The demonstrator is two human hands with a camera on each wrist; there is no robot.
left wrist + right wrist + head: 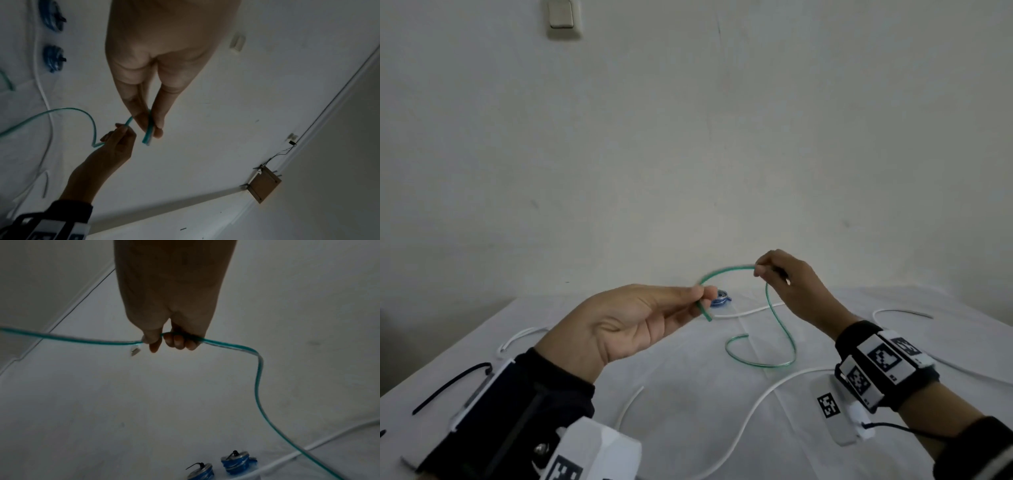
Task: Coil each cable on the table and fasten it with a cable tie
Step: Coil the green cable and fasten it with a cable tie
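Note:
A thin green cable (779,325) arches in the air between my two hands and trails down into a loose loop on the white table (671,387). My left hand (700,298) pinches it near its cut end (148,129) between thumb and forefinger. My right hand (761,270) grips the cable (257,369) farther along, fingers curled round it. Two blue coils (236,463), each bound with a black tie, lie at the table's far edge (720,297). A black cable tie (445,385) rests on the table at the left.
Several loose white cables (756,407) snake over the table in the middle, at the left (517,337) and at the right (904,313). A pale wall stands right behind the table, with a switch plate (561,17) high on it.

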